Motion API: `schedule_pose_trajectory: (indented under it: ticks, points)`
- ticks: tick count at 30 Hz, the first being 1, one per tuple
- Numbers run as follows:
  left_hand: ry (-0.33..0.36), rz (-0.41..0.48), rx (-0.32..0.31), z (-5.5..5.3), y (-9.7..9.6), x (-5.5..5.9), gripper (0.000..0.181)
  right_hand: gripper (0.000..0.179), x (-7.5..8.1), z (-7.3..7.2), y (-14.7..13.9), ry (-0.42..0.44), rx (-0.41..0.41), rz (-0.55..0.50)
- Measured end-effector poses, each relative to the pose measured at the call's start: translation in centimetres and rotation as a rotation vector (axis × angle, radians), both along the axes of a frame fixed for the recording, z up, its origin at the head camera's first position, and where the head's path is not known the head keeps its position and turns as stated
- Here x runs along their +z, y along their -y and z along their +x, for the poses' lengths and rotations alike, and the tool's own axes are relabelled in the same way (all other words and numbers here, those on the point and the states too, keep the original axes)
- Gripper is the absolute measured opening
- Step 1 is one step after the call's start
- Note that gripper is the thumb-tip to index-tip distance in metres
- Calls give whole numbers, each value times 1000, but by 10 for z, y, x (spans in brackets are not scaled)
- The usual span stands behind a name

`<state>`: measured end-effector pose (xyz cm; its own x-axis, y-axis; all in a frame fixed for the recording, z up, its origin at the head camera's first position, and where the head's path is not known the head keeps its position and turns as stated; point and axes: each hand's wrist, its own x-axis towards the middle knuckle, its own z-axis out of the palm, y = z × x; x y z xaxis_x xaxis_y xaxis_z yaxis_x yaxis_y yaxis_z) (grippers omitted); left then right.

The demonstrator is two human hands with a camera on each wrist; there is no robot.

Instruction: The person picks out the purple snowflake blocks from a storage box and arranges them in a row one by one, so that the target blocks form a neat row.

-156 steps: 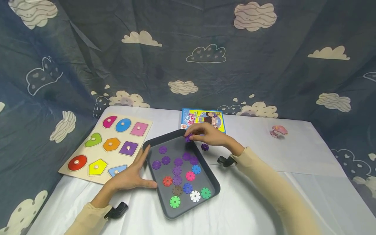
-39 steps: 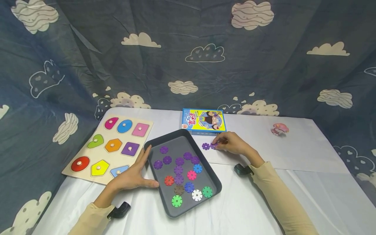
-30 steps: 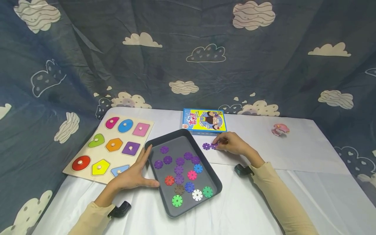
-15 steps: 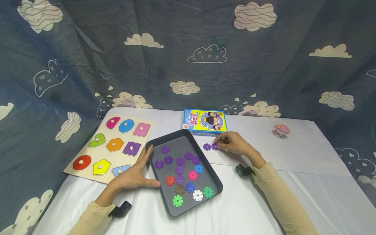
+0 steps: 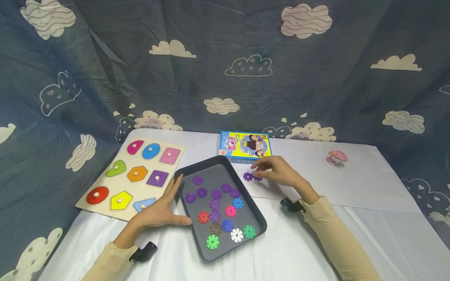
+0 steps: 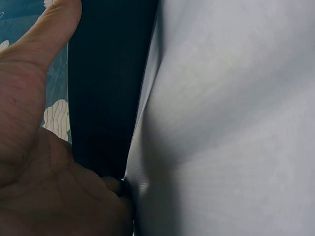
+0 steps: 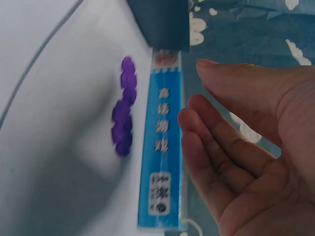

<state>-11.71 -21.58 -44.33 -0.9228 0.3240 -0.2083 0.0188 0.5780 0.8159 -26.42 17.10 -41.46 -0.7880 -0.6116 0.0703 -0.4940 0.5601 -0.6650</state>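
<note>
My left hand [image 5: 158,210] rests against the left side of a dark grey tray [image 5: 197,244], its fingers spread along the wall. In the left wrist view, the thumb and palm of the left hand [image 6: 54,162] lie beside the tray's dark outer wall [image 6: 108,88]. My right hand [image 5: 279,171] hovers just above two purple notched discs [image 5: 247,176] on the white cloth right of the tray. In the right wrist view, the fingers of the right hand [image 7: 246,142] are parted from the thumb, with nothing between them; the purple discs [image 7: 121,128] lie adjacent, blurred.
Several purple discs [image 5: 216,194] and other-coloured discs, such as a white one [image 5: 237,235], lie in the tray. A blue-and-yellow box [image 5: 246,145] lies behind the discs on the cloth. At left is a wooden shape puzzle [image 5: 128,185]; at far right, a pink toy [image 5: 337,157].
The right hand has carried a purple disc from above the tray's far edge to the cloth, beside another. In the last half second it has let go and lifted slightly. The left hand stays put.
</note>
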Motion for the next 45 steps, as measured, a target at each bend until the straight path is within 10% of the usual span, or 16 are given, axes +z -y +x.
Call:
schedule_pose_trajectory:
  ticks: [16,45]
  points:
    - [5,6,4,-1,2,-2,136,23,12,17,25,-12,138,-74]
    - [7,6,6,-2,2,-1,136,23,19,10,84,-51,393,130]
